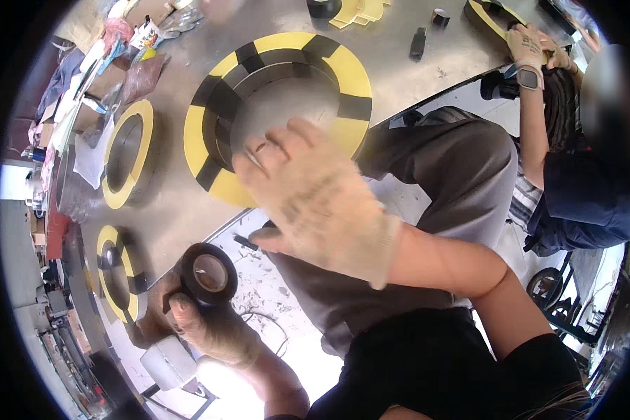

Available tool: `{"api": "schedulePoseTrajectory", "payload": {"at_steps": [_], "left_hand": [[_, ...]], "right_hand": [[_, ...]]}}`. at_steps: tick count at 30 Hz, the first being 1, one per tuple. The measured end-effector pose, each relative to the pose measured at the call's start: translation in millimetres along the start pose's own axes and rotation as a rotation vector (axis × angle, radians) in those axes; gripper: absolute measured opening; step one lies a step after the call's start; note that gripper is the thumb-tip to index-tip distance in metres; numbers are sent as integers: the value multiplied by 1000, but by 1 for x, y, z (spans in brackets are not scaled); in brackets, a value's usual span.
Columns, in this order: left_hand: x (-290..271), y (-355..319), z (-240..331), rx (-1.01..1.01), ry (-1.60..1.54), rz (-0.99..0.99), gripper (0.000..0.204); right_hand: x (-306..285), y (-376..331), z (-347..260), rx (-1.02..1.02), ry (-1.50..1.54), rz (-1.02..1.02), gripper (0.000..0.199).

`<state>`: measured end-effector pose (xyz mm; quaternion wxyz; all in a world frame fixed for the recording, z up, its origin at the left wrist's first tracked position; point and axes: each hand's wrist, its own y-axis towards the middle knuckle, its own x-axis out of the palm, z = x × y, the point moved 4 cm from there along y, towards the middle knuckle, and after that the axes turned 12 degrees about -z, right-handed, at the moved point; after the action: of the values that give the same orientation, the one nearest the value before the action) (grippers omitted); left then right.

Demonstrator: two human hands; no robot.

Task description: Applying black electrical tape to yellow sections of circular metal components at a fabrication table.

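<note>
Right hand (pixel 320 204), fingers apart, could brush the large yellow-and-black ring (pixel 219 98) askew from five o'clock; left hand (pixel 215 333) clasps a black tape roll (pixel 215 277).

Bright scene, burnt-out floor (pixel 301 353), bent and blackened rim.

Light was strong and mostly even, its source out of sight; the floor washed out to near-white below, losing most detail, while the table (pixel 395 49) gave back a soft grey sheen, palest inside the large ring (pixel 355 70). The black shirt (pixel 462 360) sank into shadow with few folds showing. The right hand (pixel 311 196) was smeared by motion blur, its fingers softest; the left hand (pixel 213 332) looked crisper. A hazy smudge covered the co-worker's head (pixel 612 105). Fisheye distortion curved the outer clutter (pixel 63 357), and black filled the corners.
</note>
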<state>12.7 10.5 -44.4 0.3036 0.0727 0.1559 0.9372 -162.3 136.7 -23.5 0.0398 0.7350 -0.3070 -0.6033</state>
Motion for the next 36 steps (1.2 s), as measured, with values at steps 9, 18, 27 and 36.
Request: {"api": "schedulePoseTrajectory", "payload": {"at_steps": [9,18,27,36], "left_hand": [[5,-13,14,-4,-29,55,50],[44,-28,13,-106,-187,-181,42],[95,-32,6,-420,-300,-374,37],[120,-24,15,-327,200,-701,19]], "right_hand": [[28,28,16,-123,-44,-637,37],[4,6,79,-274,-125,-693,59],[-31,-118,21,-146,661,-332,67],[15,-144,9,336,1034,-268,60]]}}
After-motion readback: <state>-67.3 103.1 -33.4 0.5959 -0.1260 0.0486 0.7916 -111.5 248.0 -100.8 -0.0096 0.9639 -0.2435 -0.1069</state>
